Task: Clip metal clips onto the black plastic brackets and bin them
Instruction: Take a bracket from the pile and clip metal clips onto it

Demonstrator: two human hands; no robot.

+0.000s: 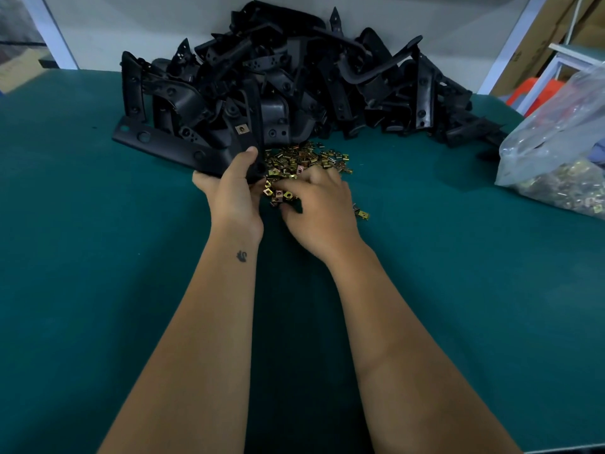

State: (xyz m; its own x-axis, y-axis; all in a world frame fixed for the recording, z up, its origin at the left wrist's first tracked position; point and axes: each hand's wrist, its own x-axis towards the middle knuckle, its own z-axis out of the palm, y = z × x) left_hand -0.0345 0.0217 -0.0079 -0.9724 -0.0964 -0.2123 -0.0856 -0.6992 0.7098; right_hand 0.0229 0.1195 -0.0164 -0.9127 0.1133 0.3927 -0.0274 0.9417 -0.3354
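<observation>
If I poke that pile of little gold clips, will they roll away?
Probably not. The clips look flat and square, so they would likely slide and scatter on the green table, not roll. They seem tiny and light, so the right hand could easily knock them.

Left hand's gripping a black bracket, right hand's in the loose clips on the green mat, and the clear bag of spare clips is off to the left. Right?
Not quite: the clear bag of spare clips sits at the right edge of the mat, as the head view shows. The rest holds: the left hand grips a black bracket, and the right hand is in the loose clips.
</observation>
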